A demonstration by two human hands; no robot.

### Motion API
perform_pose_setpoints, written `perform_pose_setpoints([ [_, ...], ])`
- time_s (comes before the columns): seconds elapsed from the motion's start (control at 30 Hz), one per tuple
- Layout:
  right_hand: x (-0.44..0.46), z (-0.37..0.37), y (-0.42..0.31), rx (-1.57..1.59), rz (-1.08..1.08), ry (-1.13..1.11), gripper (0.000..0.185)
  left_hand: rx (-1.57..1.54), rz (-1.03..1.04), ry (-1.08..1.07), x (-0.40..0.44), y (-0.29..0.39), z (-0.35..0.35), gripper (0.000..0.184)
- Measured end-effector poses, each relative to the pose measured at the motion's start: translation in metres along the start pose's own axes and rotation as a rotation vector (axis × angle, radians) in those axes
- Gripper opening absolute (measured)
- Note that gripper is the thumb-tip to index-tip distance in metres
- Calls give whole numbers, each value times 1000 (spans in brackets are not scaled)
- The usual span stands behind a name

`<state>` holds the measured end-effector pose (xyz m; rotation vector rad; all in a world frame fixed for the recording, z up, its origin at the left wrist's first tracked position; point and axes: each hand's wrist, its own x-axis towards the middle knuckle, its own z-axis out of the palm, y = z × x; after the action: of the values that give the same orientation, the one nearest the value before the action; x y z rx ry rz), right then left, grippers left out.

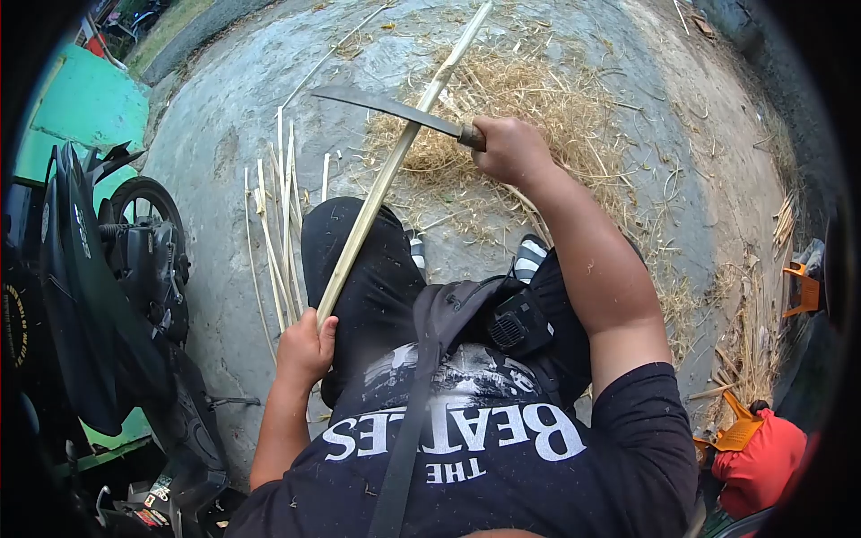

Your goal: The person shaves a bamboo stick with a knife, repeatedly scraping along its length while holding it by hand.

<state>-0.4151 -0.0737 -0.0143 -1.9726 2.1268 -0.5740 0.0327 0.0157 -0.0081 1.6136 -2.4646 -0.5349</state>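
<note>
My left hand point(306, 348) is closed around the lower end of a long pale bamboo strip point(377, 199), which slants up and away across my left thigh. The handle of a long curved knife point(395, 108) is in my right hand point(511, 151), fingers wrapped round it. Its blade points left and crosses the strip in the upper half of the view, seemingly resting against it. Beyond my knees lies a heap of thin curly shavings point(529, 117). Several split bamboo strips point(285, 215) lie on the ground left of my left knee.
A black motorcycle point(134, 242) stands close on my left, by a green panel point(90, 99). At right are a red bag-like item point(762, 462), orange plastic pieces point(740, 429) and scattered bamboo scraps point(749, 345). Grey concrete point(224, 134) forms the ground.
</note>
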Motion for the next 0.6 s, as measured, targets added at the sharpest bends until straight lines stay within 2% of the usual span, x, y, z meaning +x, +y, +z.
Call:
perform_pose_setpoints([
  [0.07, -10, 1, -21, -67, -194, -34, 15, 31, -2, 3, 0, 2, 0, 43],
  [0.13, -20, 4, -40, -120, -341, -160, 14, 66, 1, 17, 0, 4, 3, 44],
  [0.17, -22, 2, -46, -147, -345, -210, 15, 89, 3, 32, 0, 5, 5, 44],
  [0.27, -9, 21, -21, 23, -152, -236, 15, 112, -17, 48, -2, 8, 6, 44],
  [0.4, -10, 23, -31, -39, -177, -186, 16, 96, -21, 66, -1, 5, 8, 44],
  [0.57, -19, 31, -44, -83, -447, -31, 12, 82, 4, 42, -4, 7, 4, 43],
  [0.6, -15, 33, -40, -81, -391, -29, 11, 84, 7, 40, -4, 7, 3, 43],
])
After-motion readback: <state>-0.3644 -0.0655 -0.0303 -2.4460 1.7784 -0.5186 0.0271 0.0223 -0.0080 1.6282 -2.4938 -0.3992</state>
